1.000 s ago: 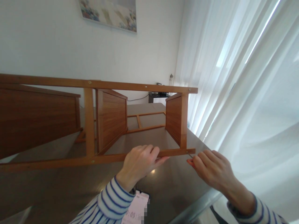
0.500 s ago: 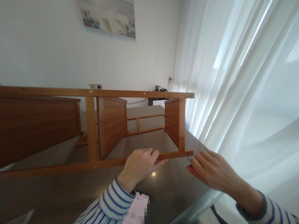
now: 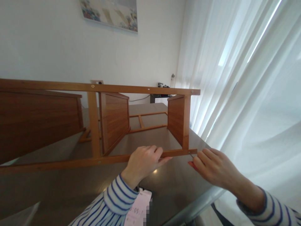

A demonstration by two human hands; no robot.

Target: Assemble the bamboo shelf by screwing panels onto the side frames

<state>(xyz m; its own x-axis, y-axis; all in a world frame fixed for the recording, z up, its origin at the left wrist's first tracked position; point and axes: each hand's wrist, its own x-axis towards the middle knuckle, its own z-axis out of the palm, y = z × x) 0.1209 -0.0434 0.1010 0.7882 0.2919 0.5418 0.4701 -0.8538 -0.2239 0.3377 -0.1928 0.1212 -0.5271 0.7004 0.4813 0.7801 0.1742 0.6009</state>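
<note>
A brown wooden shelf rack (image 3: 115, 121) lies on its side on the table, its shelf panels standing upright between two long rails. My left hand (image 3: 144, 161) is closed around the near rail (image 3: 176, 153), left of its end. Close to the rail's right end, my right hand (image 3: 211, 168) pinches a thin metal shaft (image 3: 192, 155), seemingly a hex key; the rest of it is hidden in my fingers. The shaft's tip is at the bolt (image 3: 189, 152) in the near rail, below the end crossbar (image 3: 186, 122).
A phone (image 3: 138, 205) with a timer on its screen lies on the grey table (image 3: 171, 194) below my left wrist. Clear plastic (image 3: 21, 216) is at the lower left. White curtains (image 3: 258, 94) hang along the right, and small dark items (image 3: 162, 86) stand behind the rack.
The view has shifted slightly, moving the rack a little up and right in the picture. My left hand keeps its hold; the metal shaft now meets the bolt rather than showing below the rail.
</note>
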